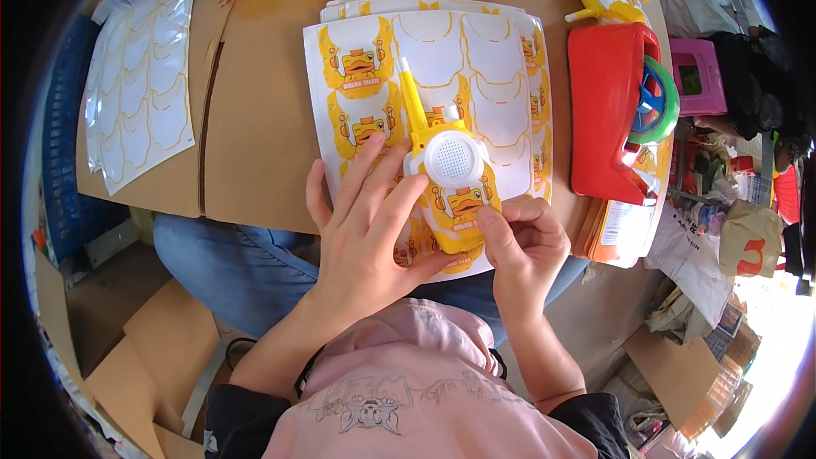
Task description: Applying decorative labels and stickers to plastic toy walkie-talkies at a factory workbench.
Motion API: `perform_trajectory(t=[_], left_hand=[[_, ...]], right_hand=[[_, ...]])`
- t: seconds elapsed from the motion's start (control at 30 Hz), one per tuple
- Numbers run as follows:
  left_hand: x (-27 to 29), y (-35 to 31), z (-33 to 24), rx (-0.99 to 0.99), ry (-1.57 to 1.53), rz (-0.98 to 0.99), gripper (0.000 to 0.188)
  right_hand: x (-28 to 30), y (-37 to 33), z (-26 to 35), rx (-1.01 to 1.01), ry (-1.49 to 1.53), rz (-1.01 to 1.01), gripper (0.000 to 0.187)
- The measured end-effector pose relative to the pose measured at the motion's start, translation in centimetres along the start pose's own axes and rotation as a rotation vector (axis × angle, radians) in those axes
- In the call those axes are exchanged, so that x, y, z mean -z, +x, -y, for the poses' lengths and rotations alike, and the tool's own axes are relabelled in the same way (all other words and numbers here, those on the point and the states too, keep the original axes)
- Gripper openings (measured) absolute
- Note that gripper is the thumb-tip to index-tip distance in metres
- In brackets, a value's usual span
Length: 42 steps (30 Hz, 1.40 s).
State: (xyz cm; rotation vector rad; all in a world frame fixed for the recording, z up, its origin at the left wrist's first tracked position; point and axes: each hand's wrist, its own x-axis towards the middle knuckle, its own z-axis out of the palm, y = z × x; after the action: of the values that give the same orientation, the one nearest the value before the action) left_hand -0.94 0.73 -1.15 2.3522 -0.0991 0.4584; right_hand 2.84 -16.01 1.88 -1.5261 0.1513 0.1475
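The yellow toy handset point(450, 234) lay face up on the stacked sticker sheets point(501, 68), in front of the person's chest, its antenna point(411, 100) pointing away and slightly left; that angle probably left the duck label point(466, 201) below the white speaker disc point(455, 159) within easy view and reach. The sheets sat centrally on the cardboard-covered surface point(263, 93), likely so that labels and toy shared one working spot, while the red tape dispenser point(599, 102) stood off to the right, seemingly out of the way of both hands. The left hand point(365, 212) was open, its fingers spread along the toy's left side and its thumb reaching toward the bottom edge, apparently to brace the body against turning. The right hand point(531, 242) was curled, thumb tip at the label's right edge; whether it pinched that edge or only pressed it could not be told. Both forearms came up from below and converged on the toy, the left slanting inward to the right, the right more upright.
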Motion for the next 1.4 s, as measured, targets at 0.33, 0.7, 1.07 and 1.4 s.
perform_trajectory(t=[0.33,0.7,1.07,1.4], left_hand=[[0.17,0.11,-0.07,0.015,0.017,0.01,0.08],[0.06,0.05,0.06,-0.002,0.041,-0.008,0.077],[-0.01,-0.1,0.12,-0.023,0.082,-0.028,0.078],[-0.16,-0.17,0.22,-0.008,-0.026,-0.057,0.085]], right_hand=[[0.13,0.32,-0.04,0.099,-0.094,0.055,0.014],[0.05,0.58,0.34,0.071,-0.137,0.053,0.014],[-0.14,0.55,0.24,0.083,-0.148,0.055,0.015],[0.09,0.42,0.18,0.072,-0.198,0.056,0.015]])
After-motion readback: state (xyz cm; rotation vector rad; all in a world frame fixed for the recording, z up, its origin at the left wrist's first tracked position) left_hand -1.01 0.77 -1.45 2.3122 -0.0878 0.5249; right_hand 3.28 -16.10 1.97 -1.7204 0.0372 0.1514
